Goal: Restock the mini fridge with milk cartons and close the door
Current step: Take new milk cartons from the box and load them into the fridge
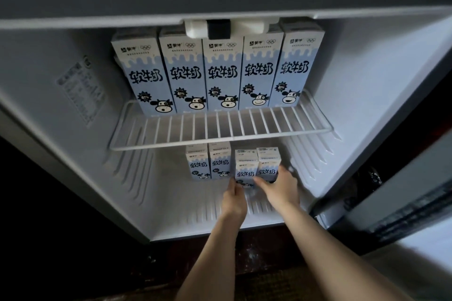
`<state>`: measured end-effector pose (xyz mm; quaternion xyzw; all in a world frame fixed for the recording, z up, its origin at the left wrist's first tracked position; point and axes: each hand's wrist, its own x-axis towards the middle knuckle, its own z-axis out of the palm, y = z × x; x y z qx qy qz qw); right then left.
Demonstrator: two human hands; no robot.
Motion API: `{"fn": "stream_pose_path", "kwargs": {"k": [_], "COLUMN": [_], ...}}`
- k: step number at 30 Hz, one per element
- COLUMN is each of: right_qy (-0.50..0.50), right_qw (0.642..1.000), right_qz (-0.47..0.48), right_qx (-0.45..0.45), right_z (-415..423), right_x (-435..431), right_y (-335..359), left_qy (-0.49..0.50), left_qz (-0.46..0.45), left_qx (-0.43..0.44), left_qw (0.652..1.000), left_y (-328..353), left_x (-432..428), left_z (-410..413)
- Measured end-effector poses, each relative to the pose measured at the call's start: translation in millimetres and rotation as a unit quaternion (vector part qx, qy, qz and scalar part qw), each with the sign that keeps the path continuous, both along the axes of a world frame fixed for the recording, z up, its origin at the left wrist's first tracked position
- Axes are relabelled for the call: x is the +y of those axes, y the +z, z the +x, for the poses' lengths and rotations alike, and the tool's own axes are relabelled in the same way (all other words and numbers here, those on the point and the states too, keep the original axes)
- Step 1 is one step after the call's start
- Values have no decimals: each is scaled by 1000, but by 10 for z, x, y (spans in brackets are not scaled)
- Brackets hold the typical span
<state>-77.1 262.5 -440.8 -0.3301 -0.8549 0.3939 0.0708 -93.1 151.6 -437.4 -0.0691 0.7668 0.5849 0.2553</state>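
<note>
Upper cartons (221, 73): you see five, one row on wire shelf (220, 129). Floor cartons (220, 164): four, below that shelf. Total cartons you can count: nine. Wire shelf: one. Your hands: two, left hand (234, 199) and right hand (281, 190), each gripping one floor carton, so two held, two free. Fridge door (403, 190): one, open at your right. Printed label (80, 90) on left wall: one. Control housing (227, 28) at ceiling: one.

- Your single head camera looks forward and down, close into the open white plastic-lined mini fridge (354, 80).
- Its wide lens curves the white wire shelf (220, 129).
</note>
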Motion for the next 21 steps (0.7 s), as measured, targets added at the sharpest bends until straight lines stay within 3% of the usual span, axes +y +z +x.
{"fn": "stream_pose_path", "kwargs": {"k": [13, 21], "right_qy": [38, 55], "right_qw": [997, 997], "right_qz": [-58, -43], "right_qx": [38, 24], "right_z": [-365, -470], "right_x": [180, 173], "right_y": [13, 39], "left_qy": [75, 126], "left_qz": [113, 145], "left_qx": [-48, -79], "left_qw": [990, 978], "left_y": [-107, -65], "left_x": [329, 340], "left_z": [-222, -305]}}
